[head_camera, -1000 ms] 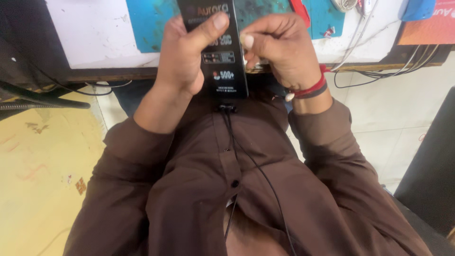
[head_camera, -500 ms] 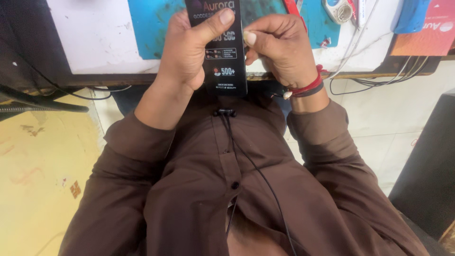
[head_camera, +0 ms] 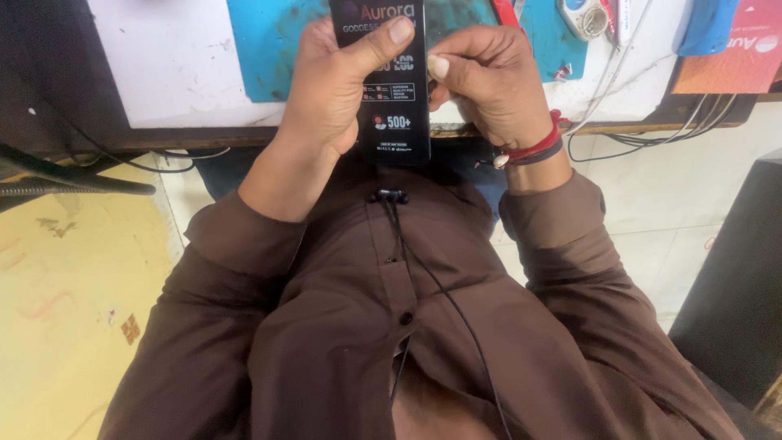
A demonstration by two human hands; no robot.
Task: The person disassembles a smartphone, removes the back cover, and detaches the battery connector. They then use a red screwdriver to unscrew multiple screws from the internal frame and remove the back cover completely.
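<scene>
1. From my remote seat I see the left hand (head_camera: 330, 94) wrapped around a slim black box (head_camera: 389, 90), its thumb laid across the printed front and its fingers hidden behind; that grasp is firm.
2. The right hand (head_camera: 489, 85) sits just beside the box's right edge, its fingers curled in and its thumb tip touching that edge; I cannot tell whether it pinches anything small.
3. The black box stands upright lengthwise in view, held in the air above the person's chest and over the near edge of the white worktop (head_camera: 163, 65); its top end runs out of frame.
4. A red thread band (head_camera: 533, 149) circles the right wrist; both arms wear brown sleeves.
5. On the worktop I make out a blue mat (head_camera: 269, 49) behind the hands, a blue case (head_camera: 707, 24) at far right, an orange card (head_camera: 733, 61) beside it, and white cables (head_camera: 607, 77) trailing over the edge.
6. A thin black cord (head_camera: 440, 285) runs down the brown shirt from a clip at the collar.
</scene>
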